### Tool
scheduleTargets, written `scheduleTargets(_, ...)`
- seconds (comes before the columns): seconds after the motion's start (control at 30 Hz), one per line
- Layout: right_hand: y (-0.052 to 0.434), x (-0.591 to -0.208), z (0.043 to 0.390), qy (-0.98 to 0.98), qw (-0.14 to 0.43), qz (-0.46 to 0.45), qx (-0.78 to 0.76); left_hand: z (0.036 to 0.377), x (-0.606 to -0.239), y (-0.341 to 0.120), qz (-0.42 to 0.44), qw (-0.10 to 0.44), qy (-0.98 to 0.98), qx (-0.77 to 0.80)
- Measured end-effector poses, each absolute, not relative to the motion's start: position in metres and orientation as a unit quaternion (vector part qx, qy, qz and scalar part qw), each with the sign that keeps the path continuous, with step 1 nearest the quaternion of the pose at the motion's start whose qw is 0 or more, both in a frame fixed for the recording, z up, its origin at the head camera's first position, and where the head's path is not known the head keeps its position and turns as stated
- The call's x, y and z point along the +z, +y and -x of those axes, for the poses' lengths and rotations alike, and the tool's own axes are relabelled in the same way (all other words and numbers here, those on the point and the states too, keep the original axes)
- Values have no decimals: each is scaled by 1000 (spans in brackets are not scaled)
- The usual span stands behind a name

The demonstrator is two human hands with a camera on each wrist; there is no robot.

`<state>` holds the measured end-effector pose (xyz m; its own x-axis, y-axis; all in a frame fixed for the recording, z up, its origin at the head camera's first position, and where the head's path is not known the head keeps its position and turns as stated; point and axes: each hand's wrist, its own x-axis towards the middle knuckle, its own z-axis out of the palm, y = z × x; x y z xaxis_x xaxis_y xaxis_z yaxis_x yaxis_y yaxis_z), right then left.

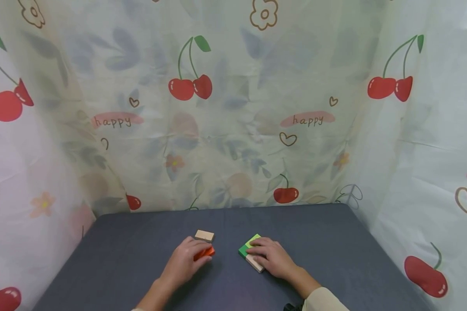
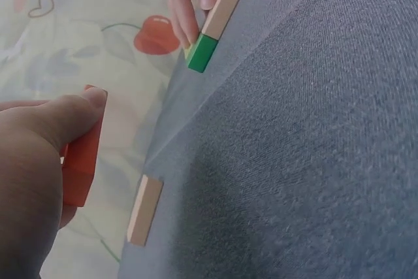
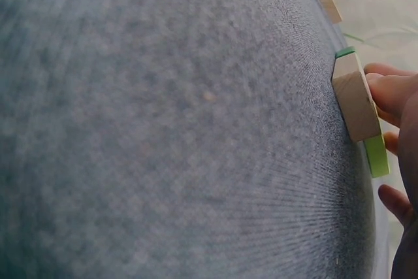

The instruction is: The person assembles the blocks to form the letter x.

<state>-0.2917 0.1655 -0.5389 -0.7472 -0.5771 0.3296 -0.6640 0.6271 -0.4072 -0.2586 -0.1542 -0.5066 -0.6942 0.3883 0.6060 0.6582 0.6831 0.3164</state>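
My left hand (image 1: pixel 186 261) pinches an orange-red block (image 2: pixel 85 155), thumb along one side; in the left wrist view the block appears raised over the table. Just beyond that hand lies a plain wooden block (image 1: pixel 204 235). My right hand (image 1: pixel 274 258) rests on a small group of blocks on the table, its fingers spread over them. That group has a dark green block (image 1: pixel 242 251), a light green block (image 3: pixel 377 156) and a pale wooden block (image 1: pixel 254 263), set against one another. Fingers partly hide the light green and wooden ones.
A dark grey cloth covers the table (image 1: pixel 140 242). Behind it and at both sides hangs a pale curtain (image 1: pixel 233 112) printed with cherries, flowers and hearts. A black band (image 1: pixel 293 307) shows at the right wrist, beside a cream sleeve (image 1: pixel 323 300).
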Motion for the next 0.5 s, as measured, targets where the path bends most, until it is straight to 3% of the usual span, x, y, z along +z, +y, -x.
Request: scheduleTargets(0.5,166,-540,293,-900,74,-340,262,264,-523,-138,314,297,-854,-289)
